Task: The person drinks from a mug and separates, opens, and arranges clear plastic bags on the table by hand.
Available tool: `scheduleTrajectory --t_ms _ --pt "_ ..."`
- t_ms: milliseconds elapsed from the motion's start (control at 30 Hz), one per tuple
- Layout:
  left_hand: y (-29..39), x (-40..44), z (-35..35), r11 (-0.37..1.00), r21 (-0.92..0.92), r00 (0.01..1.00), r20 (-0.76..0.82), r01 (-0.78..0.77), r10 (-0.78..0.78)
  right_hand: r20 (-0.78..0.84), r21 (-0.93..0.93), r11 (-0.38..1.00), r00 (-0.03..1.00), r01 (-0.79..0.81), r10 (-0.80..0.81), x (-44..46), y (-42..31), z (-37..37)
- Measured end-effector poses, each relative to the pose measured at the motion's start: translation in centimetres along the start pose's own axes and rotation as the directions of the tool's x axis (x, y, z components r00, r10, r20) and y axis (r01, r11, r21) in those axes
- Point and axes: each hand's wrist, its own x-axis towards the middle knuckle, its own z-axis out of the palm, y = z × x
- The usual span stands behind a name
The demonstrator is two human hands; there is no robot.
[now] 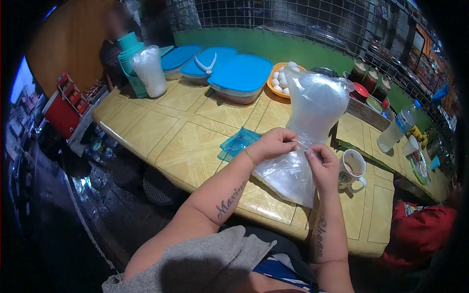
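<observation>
A large clear plastic bag (320,100) stands on the table, its upper part puffed out and its narrow middle gathered between my hands. What is inside cannot be made out. My left hand (277,145) pinches the gathered part from the left, thumb against fingers. From the right, my right hand (322,163) pinches the same part. Below them the bag's lower part spreads flat and shiny towards the table edge. A blue plastic bag (239,142) lies beside my left wrist. A mug (351,168) with brown residue stands just right of my right hand.
Blue-lidded containers (242,73), white tongs (207,63) and an orange basket of eggs (279,80) line the back. A green jug (131,63) stands far left, near a person. At right are a water bottle (396,127) and a person's red garment (417,234).
</observation>
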Motion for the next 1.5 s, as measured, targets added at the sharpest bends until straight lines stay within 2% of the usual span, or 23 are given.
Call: scheduleTrajectory --t_ms 267,533,833,967,1167,1300,1500 --pt "0.8 -0.3 0.1 0.994 -0.111 1.0 -0.003 -0.025 0.025 -0.036 -0.033 0.997 0.997 0.071 -0.072 0.0 0.0 0.0" --pt "0.9 -0.3 0.2 0.997 -0.08 1.0 -0.002 -0.024 0.024 -0.067 -0.035 0.986 0.984 0.164 -0.166 -0.2 -0.6 0.1" --pt "0.9 -0.3 0.2 0.999 -0.033 1.0 -0.009 -0.016 0.015 -0.16 0.121 0.98 0.978 0.157 -0.137 -0.7 -0.7 -0.2" --pt "1.8 -0.5 0.4 0.999 -0.016 0.999 -0.032 -0.032 0.032 -0.149 0.106 0.98 0.977 0.166 -0.15 -0.8 -0.9 -0.2" --pt "2.1 -0.7 0.2 0.991 -0.122 0.995 -0.089 -0.056 0.045 -0.123 0.087 0.983 0.981 0.16 -0.149 -0.6 -1.0 0.0" --pt "1.7 -0.5 -0.3 0.967 -0.23 0.98 -0.19 -0.109 0.066 -0.044 0.096 0.99 0.994 0.099 -0.096 -0.7 -1.1 -0.4" --pt "2.0 -0.7 -0.8 0.939 -0.333 0.972 -0.236 -0.091 0.01 -0.007 0.044 0.994 0.995 0.096 -0.096 -0.6 -1.1 0.1"
